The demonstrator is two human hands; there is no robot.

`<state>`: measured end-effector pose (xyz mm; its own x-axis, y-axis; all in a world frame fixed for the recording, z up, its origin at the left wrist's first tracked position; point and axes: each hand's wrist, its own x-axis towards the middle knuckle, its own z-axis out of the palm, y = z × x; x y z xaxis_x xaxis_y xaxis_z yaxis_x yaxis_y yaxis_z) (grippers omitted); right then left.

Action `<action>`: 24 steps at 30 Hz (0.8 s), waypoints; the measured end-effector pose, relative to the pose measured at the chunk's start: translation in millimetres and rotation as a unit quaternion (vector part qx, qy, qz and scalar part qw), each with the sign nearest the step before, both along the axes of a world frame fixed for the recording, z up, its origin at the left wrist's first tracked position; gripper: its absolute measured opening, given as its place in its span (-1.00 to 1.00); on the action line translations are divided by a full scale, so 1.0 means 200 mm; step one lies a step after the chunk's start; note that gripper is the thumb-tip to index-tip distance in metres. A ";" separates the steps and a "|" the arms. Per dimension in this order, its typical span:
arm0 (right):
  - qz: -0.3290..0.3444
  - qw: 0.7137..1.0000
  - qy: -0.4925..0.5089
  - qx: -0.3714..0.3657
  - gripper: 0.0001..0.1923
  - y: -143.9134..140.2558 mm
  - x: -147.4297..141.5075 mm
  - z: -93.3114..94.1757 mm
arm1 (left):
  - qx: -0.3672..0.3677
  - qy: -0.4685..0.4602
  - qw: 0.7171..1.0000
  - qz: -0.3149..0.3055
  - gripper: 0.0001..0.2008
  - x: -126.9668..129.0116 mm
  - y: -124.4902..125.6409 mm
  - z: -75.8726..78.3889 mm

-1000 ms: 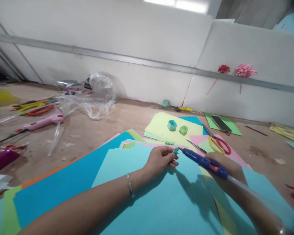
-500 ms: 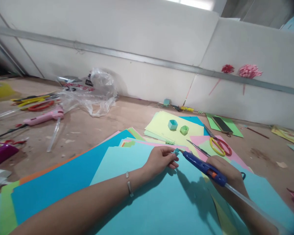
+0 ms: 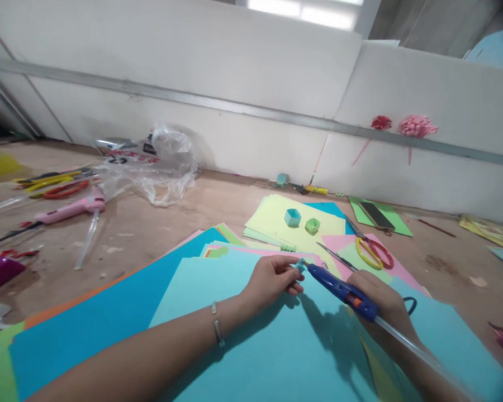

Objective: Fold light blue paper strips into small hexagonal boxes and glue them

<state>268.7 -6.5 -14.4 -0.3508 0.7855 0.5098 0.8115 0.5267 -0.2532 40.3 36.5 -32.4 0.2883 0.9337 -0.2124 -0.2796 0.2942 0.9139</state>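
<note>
— Head view: what do the hands hold?

— The left hand [image 3: 272,279] pinches a small folded piece of light blue paper [image 3: 300,266] between thumb and fingertips, its grip narrow, just above a large light blue sheet [image 3: 251,335] on the desk [image 3: 151,229]. The right hand [image 3: 381,298] wraps closed around a blue glue gun [image 3: 339,289], whose tip touches the paper piece; a clear glue stick [image 3: 419,353] juts from the gun's back end.

— And around them?

— Coloured sheets fan out under both forearms. Beyond the hands, a small blue paper ring [image 3: 292,216] and a green one [image 3: 312,225] sit side by side on a pale yellow sheet [image 3: 272,220]. Scissors with red and yellow handles [image 3: 371,251] lie to the right of these, a phone [image 3: 375,215] on green paper farther back. At far left, a pink glue gun [image 3: 69,210] lies near a crumpled plastic bag [image 3: 155,164]. Two paper flowers [image 3: 402,125] hang on the wall.
</note>
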 end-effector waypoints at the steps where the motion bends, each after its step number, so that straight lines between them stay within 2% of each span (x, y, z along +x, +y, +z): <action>1: -0.002 1.000 -0.001 0.000 -0.81 0.00 0.00 0.00 | 0.002 -0.002 1.000 0.002 -0.56 0.00 0.00 0.00; 10: -0.007 1.000 -0.017 -0.001 -0.82 -0.01 0.01 -0.02 | 0.015 0.003 1.000 -0.004 -0.62 0.00 0.00 -0.01; 19: -0.001 1.000 -0.006 -0.004 -0.80 -0.01 0.00 -0.01 | 0.020 0.018 1.000 -0.006 -0.76 0.00 0.00 0.01; 24: 0.001 1.000 -0.004 -0.008 -0.79 -0.01 0.00 0.00 | 0.026 0.012 1.000 0.001 -0.75 0.00 0.00 0.00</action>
